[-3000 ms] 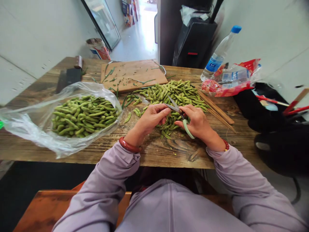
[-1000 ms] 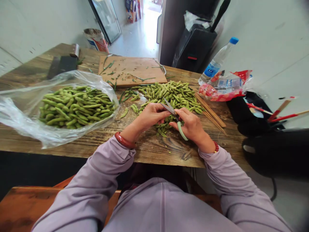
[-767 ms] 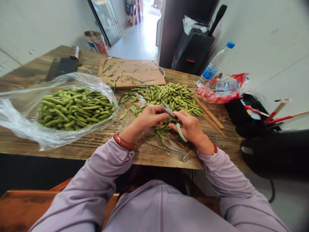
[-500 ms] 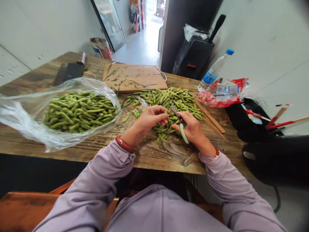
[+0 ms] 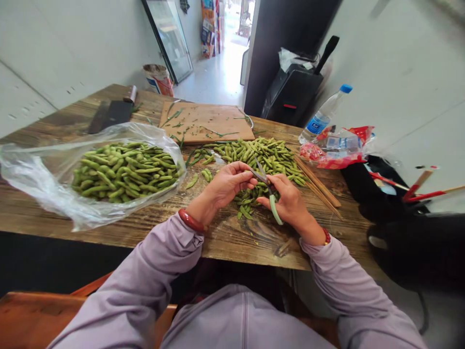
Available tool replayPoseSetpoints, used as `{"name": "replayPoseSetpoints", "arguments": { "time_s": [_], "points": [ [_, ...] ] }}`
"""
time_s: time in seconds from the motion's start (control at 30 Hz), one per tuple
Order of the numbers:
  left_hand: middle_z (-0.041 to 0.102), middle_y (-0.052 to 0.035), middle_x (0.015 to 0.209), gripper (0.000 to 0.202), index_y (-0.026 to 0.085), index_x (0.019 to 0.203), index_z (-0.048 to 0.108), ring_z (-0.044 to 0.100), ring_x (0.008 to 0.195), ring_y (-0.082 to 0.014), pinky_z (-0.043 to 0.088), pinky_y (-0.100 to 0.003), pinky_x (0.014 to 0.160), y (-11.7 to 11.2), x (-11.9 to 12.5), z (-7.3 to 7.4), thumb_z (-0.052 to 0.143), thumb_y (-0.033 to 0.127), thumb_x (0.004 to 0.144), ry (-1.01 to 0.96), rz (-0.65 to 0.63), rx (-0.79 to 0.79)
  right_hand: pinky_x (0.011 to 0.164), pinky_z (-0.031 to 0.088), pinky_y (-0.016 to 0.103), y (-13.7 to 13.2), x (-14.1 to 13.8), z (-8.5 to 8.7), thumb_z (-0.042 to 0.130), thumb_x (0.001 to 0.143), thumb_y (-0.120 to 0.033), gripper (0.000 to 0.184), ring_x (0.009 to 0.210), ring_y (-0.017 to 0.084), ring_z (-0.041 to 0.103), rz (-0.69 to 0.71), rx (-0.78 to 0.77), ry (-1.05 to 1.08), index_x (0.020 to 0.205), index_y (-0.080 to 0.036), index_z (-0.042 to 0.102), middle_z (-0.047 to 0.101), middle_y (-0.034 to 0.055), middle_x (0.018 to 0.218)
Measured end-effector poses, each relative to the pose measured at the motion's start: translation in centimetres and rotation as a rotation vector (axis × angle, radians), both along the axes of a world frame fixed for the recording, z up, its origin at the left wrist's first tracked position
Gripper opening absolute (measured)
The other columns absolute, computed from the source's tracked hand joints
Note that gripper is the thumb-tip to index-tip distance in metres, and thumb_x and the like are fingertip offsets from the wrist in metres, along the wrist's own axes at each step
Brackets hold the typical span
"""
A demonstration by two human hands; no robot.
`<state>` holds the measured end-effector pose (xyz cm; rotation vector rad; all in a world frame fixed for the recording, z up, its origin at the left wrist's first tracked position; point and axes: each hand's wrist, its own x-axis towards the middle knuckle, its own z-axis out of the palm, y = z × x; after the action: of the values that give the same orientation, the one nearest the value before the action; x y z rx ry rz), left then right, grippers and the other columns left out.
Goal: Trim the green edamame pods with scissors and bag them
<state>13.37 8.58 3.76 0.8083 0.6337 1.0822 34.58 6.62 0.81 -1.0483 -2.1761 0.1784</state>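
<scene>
In my right hand (image 5: 288, 198) is a pair of scissors (image 5: 275, 209) with pale green handles; the blades are parted and point away from me and to the left. My left hand (image 5: 230, 183) is pinched closed just left of the blades, on an edamame pod that its fingers mostly hide. The blade tips are close to those fingertips. Beneath and beyond both hands spreads a heap of edamame pods (image 5: 271, 151). To the left, a clear plastic bag (image 5: 43, 186) lies open with many more edamame pods (image 5: 125, 169) in it. A few loose pods (image 5: 207, 174) lie between bag and heap.
Behind the heap is a cutting board (image 5: 209, 116) with green scraps, and left of it a cleaver (image 5: 119, 112). On the right are chopsticks (image 5: 319, 186), a water bottle (image 5: 319, 121), a red and clear wrapper (image 5: 345, 143) and a black holder (image 5: 354, 182). The wooden table (image 5: 240, 249) ends before my body.
The view has tilted slightly, so the table sits lower in the picture. The scissors' blades have come closer to my left fingertips. Both hands keep their grips.
</scene>
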Motion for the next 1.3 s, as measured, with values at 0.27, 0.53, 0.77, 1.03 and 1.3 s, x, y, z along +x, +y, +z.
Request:
{"name": "replayPoseSetpoints", "arguments": {
  "time_s": [0.27, 0.53, 0.77, 1.03, 1.3],
  "points": [
    [0.068, -0.0011, 0.068, 0.036, 0.011, 0.081, 0.063, 0.061, 0.052, -0.0077, 0.048, -0.018, 0.050, -0.4, 0.5, -0.3, 0.088, 0.032, 0.068, 0.170, -0.025, 0.136, 0.085, 0.058, 0.047, -0.1, 0.0, 0.1, 0.075, 0.084, -0.045, 0.056, 0.098, 0.029, 0.065, 0.009, -0.015, 0.009, 0.132, -0.024, 0.055, 0.063, 0.0112, 0.111],
    [0.066, -0.0001, 0.066, 0.033, 0.012, 0.080, 0.063, 0.058, 0.049, -0.0071, 0.044, -0.019, 0.047, -0.5, 0.5, 0.0, 0.086, 0.033, 0.070, 0.213, -0.021, 0.184, 0.073, 0.055, 0.040, -0.2, 0.0, 0.4, 0.065, 0.093, -0.049, 0.043, 0.079, 0.023, 0.062, 0.005, 0.000, -0.023, 0.124, -0.021, 0.058, 0.063, 0.0088, 0.098],
    [0.057, 0.0036, 0.060, 0.031, 0.014, 0.077, 0.062, 0.048, 0.047, -0.0049, 0.036, -0.018, 0.045, -0.1, 0.1, 0.1, 0.086, 0.033, 0.070, 0.238, 0.072, 0.183, 0.072, 0.054, 0.039, -0.3, 0.0, 0.2, 0.060, 0.095, -0.050, 0.041, 0.080, 0.025, 0.064, -0.009, 0.015, -0.100, 0.123, -0.019, 0.060, 0.066, 0.0099, 0.097],
    [0.051, 0.0052, 0.060, 0.015, 0.013, 0.076, 0.062, 0.042, 0.047, -0.0035, 0.030, -0.017, 0.044, 0.5, -0.3, 0.4, 0.074, 0.021, 0.077, 0.272, 0.234, 0.101, 0.080, 0.055, 0.040, 0.3, 0.6, 0.1, 0.065, 0.093, -0.047, 0.040, 0.087, 0.026, 0.065, -0.069, -0.026, -0.032, 0.122, -0.020, 0.062, 0.068, 0.0100, 0.100],
    [0.050, 0.0040, 0.064, 0.017, 0.018, 0.072, 0.046, 0.048, 0.049, -0.0065, 0.040, -0.018, 0.049, 1.2, -1.0, 0.9, 0.052, 0.018, 0.088, 0.096, 0.218, -0.159, 0.079, 0.055, 0.041, 0.3, 0.6, 0.1, 0.068, 0.091, -0.045, 0.042, 0.085, 0.025, 0.064, -0.084, -0.026, -0.017, 0.124, -0.021, 0.062, 0.066, 0.0095, 0.101]
  ]
}}
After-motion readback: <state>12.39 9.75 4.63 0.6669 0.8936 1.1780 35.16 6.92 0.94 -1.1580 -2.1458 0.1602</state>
